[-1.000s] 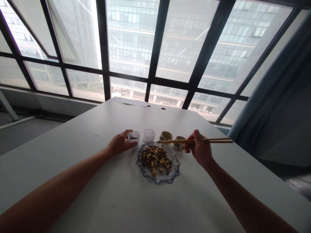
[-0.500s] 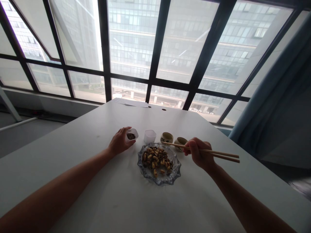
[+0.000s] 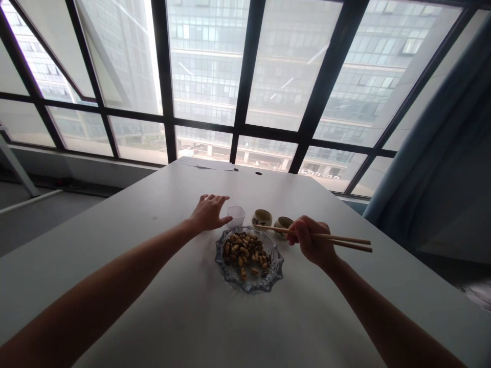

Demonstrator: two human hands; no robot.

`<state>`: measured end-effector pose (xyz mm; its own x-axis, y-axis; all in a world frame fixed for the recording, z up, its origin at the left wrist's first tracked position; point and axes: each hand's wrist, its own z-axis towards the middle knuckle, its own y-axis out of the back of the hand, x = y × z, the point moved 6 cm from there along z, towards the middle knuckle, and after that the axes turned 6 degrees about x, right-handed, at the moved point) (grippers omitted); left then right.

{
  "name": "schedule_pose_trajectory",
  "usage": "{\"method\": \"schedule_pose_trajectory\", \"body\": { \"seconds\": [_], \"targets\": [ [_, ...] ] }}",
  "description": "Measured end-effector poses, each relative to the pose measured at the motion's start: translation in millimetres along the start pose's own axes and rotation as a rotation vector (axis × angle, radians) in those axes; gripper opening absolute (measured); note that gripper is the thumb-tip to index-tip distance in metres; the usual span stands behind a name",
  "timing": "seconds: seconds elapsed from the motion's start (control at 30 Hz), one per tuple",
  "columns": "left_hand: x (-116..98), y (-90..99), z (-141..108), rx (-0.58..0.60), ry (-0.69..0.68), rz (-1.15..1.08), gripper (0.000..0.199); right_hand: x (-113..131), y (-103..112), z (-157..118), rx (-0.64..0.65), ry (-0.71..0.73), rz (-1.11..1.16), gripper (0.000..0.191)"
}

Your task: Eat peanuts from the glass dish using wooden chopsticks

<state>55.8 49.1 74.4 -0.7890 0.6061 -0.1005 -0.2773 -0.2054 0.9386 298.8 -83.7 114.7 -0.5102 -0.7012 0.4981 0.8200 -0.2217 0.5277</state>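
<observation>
My left hand [image 3: 210, 211] is open, thumb and fingers spread at the left side of a translucent plastic cup [image 3: 237, 215]. The cup that held dark bits is hidden behind this hand. Wooden chopsticks [image 3: 339, 240] are gripped in my right hand [image 3: 312, 239], their tips pointing left in front of two small patterned ceramic cups [image 3: 262, 218], [image 3: 284, 223]. Nearer me sits a scalloped glass dish [image 3: 268, 281] holding a pile of peanuts and dark seeds [image 3: 245, 249].
The white table [image 3: 172, 317] reaches toward large windows with black frames [image 3: 238, 128]. Flat white sheets [image 3: 209, 164] and two dark round spots lie at its far end. A blue curtain [image 3: 414, 153] hangs at the right.
My left hand has let go of the cup with dark bits and moved right to the translucent cup, its fingers spread. My right hand still holds the chopsticks, nearly unmoved.
</observation>
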Motion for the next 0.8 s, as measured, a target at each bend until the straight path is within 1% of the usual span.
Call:
{"method": "schedule_pose_trajectory", "body": {
  "seconds": [0.1,0.17,0.2,0.23,0.3,0.33,0.43,0.47,0.53,0.57,0.63,0.73,0.8],
  "targets": [
    [-15,-12.1,24,0.249,0.029,-0.051,0.068,-1,0,-1,0.016,-0.004,0.013,0.041],
    [-19,-19.0,33,0.341,0.069,-0.092,0.068,-1,0,-1,0.026,-0.007,0.026,0.042],
    [-19,-20.9,35,0.350,0.081,-0.112,0.068,-1,0,-1,0.027,-0.014,0.038,0.043],
    [-20,-21.6,37,0.332,0.080,-0.129,0.068,-2,0,0,0.022,-0.029,0.056,0.044],
    [-21,-20.2,37,0.240,0.017,-0.140,0.068,-5,0,1,-0.037,-0.095,0.124,0.046],
    [-23,-18.5,36,0.178,-0.038,-0.132,0.069,-9,1,2,-0.100,-0.148,0.172,0.047],
    [-25,-15.5,28,0.023,-0.196,-0.088,0.070,-21,4,-2,-0.352,-0.338,0.328,0.052],
    [-24,-15.5,25,-0.007,-0.221,-0.083,0.071,-25,3,-3,-0.420,-0.389,0.361,0.053],
    [-22,-16.7,20,-0.041,-0.234,-0.095,0.072,-29,-2,-5,-0.486,-0.442,0.375,0.054],
    [-20,-17.4,19,-0.050,-0.233,-0.108,0.072,-30,-5,-4,-0.487,-0.443,0.360,0.054],
    [-19,-18.5,16,-0.057,-0.228,-0.130,0.073,-31,-15,1,-0.432,-0.396,0.304,0.053],
    [-18,-17.5,14,-0.064,-0.220,-0.143,0.071,-31,-34,15,-0.244,-0.296,0.181,0.050],
    [-18,-15.4,14,-0.061,-0.217,-0.142,0.070,-34,-44,24,-0.132,-0.291,0.113,0.048]
  ]
}}
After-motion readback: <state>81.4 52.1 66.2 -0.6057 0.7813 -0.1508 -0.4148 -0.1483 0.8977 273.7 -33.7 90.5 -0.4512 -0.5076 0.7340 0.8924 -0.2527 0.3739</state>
